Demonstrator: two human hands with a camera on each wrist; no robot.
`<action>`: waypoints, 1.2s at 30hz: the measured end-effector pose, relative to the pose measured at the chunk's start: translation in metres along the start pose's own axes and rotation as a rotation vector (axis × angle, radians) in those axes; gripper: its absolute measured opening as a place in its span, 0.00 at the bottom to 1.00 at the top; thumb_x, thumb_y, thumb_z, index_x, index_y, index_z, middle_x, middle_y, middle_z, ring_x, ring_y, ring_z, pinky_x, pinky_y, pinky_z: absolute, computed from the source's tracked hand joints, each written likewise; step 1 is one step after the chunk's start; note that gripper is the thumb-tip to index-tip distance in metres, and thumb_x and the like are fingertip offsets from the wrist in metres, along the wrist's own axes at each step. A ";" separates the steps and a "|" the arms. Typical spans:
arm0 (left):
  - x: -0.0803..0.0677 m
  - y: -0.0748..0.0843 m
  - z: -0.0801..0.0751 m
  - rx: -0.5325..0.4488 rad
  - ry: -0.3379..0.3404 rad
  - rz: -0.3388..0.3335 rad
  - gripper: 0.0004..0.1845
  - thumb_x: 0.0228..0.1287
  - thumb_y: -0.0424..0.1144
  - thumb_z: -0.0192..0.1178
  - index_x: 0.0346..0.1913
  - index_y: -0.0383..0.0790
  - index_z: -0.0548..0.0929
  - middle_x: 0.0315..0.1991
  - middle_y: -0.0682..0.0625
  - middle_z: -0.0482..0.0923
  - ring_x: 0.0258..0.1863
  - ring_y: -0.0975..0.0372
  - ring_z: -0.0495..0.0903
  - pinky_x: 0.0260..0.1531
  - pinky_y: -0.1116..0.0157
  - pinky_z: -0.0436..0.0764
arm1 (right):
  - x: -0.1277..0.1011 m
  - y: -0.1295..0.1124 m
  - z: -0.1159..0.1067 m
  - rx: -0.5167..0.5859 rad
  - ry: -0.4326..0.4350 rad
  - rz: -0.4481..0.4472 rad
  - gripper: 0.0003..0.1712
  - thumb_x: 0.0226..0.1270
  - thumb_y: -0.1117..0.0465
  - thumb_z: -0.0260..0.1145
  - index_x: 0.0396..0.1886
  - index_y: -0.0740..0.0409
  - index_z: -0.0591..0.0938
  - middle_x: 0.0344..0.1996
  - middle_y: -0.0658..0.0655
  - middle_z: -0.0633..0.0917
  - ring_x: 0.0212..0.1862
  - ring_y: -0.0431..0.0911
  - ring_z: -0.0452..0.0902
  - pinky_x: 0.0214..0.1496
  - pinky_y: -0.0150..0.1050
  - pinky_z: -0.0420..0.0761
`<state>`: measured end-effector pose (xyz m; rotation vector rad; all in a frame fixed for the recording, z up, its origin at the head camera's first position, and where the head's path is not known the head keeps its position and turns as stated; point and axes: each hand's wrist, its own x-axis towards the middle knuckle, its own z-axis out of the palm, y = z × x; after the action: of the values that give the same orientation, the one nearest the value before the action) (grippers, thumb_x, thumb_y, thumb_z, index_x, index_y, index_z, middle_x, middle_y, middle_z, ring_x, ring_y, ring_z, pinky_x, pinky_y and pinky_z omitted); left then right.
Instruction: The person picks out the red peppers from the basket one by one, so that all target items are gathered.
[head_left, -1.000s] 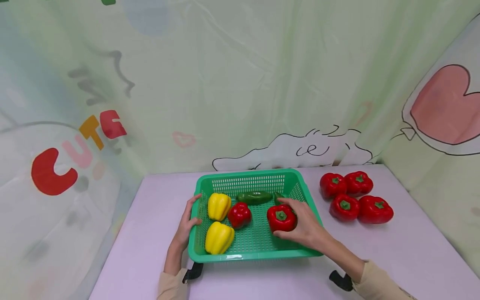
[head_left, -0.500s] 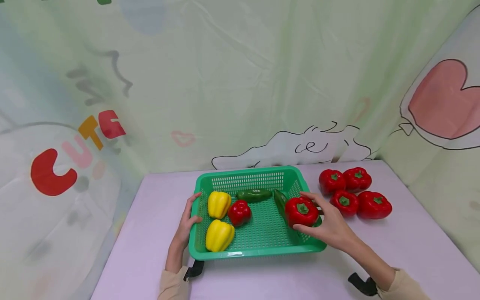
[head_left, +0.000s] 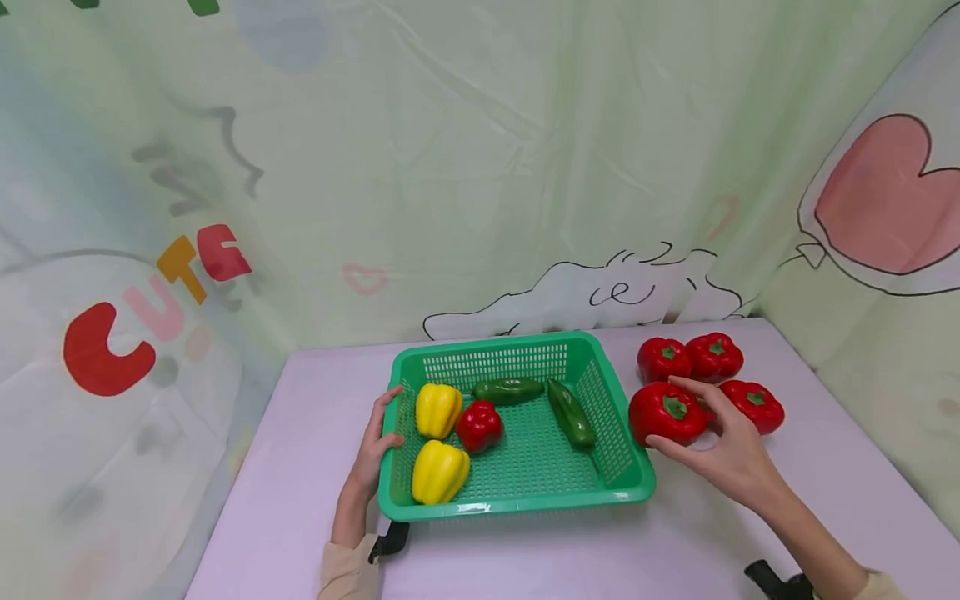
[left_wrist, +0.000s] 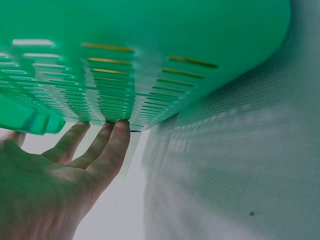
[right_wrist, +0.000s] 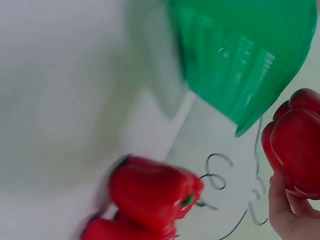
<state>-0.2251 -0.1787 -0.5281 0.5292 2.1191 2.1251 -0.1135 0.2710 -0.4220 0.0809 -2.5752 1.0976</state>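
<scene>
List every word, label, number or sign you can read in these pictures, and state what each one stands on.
"CUTE": big coloured letters printed on the backdrop cloth, at its left side, in the head view.
No other text: the green basket, the peppers and the table carry no readable label, brand or number.
The backdrop also bears drawings without words: a red heart balloon and a small pink heart.

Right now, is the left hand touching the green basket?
Touching. The left wrist view shows the left hand with fingertips against the green basket wall; the head view shows it on the basket's left rim.
</scene>
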 end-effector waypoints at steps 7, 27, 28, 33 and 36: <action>0.000 -0.001 0.001 -0.005 0.010 -0.009 0.41 0.54 0.27 0.46 0.75 0.44 0.55 0.77 0.40 0.47 0.68 0.43 0.57 0.60 0.45 0.63 | -0.007 0.024 -0.009 -0.030 0.019 0.028 0.49 0.46 0.59 0.81 0.69 0.61 0.68 0.60 0.69 0.73 0.55 0.61 0.66 0.37 0.23 0.72; 0.003 -0.001 0.001 -0.011 0.008 -0.008 0.42 0.54 0.27 0.46 0.76 0.44 0.54 0.77 0.42 0.46 0.69 0.43 0.56 0.62 0.42 0.61 | -0.030 0.074 0.005 -0.137 -0.025 0.173 0.50 0.48 0.55 0.80 0.68 0.67 0.66 0.58 0.77 0.70 0.54 0.70 0.66 0.37 0.63 0.80; 0.003 -0.001 0.001 -0.010 0.006 -0.011 0.42 0.54 0.27 0.46 0.76 0.44 0.54 0.77 0.42 0.46 0.69 0.43 0.56 0.62 0.42 0.61 | -0.032 0.075 0.004 -0.143 -0.016 0.178 0.51 0.48 0.56 0.80 0.69 0.67 0.66 0.58 0.77 0.69 0.54 0.70 0.65 0.37 0.63 0.80; 0.003 0.000 0.002 -0.003 0.004 -0.019 0.42 0.54 0.27 0.46 0.76 0.45 0.54 0.77 0.42 0.46 0.69 0.43 0.56 0.61 0.42 0.63 | -0.037 0.077 -0.002 -0.166 0.063 0.186 0.52 0.45 0.59 0.81 0.69 0.66 0.66 0.59 0.75 0.70 0.54 0.69 0.66 0.32 0.29 0.77; 0.003 -0.001 0.001 -0.007 0.009 -0.014 0.42 0.54 0.27 0.46 0.76 0.45 0.55 0.77 0.42 0.46 0.69 0.43 0.56 0.61 0.42 0.62 | -0.038 0.081 -0.003 -0.162 0.058 0.210 0.51 0.47 0.59 0.80 0.70 0.67 0.65 0.60 0.76 0.69 0.56 0.70 0.65 0.31 0.23 0.71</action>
<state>-0.2275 -0.1769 -0.5284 0.5031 2.1128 2.1313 -0.0915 0.3269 -0.4880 -0.2628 -2.6540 0.9396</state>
